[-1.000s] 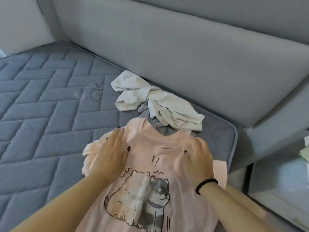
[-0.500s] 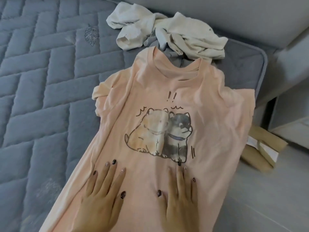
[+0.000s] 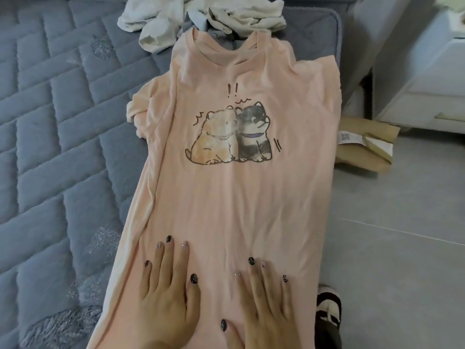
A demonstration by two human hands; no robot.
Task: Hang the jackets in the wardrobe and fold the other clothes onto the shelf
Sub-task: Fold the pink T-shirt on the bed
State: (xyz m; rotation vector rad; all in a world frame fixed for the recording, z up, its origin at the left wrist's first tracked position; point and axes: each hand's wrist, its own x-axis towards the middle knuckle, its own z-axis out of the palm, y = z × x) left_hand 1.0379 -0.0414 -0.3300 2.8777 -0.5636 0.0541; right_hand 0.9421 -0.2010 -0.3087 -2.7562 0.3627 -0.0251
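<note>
Both hands, left (image 3: 167,295) and right (image 3: 264,303), lie open and flat on the shirt (image 3: 239,197), smoothing it on the bed (image 3: 50,147); next, I'd say, fold the sleeves in.

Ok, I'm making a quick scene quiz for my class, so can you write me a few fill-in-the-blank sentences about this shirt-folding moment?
1. The pink T-shirt lies spread on a quilted ____ mattress.
2. Its print shows two cartoon ____.
3. The left hand and right hand both rest ____ on the shirt.
4. The cream garment lies crumpled beyond the shirt's ____.

Missing words: grey; dogs; flat; collar
</note>
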